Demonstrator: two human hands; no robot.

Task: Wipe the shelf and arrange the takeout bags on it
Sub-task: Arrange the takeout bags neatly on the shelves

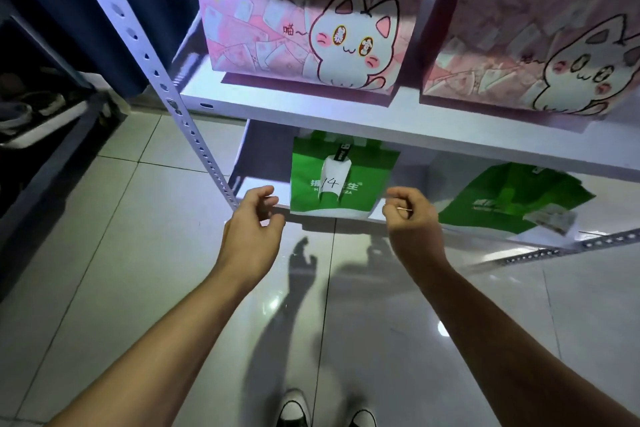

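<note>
— Green, glossy takeout bag (341,180), marked 14, stands upright on the lower shelf (398,218); another green bag (509,201) lies slumped to its right.
— And above?
— Two pink cat-print bags (298,28) on the white upper shelf (381,114).
— Hands?
— Left hand (254,218) and right hand (410,215) hover loosely curled, holding nothing, over shiny floor tiles (138,218).

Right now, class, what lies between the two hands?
In the head view, an upright green bag marked 14 on the lower shelf shows between the left hand and right hand.
</note>
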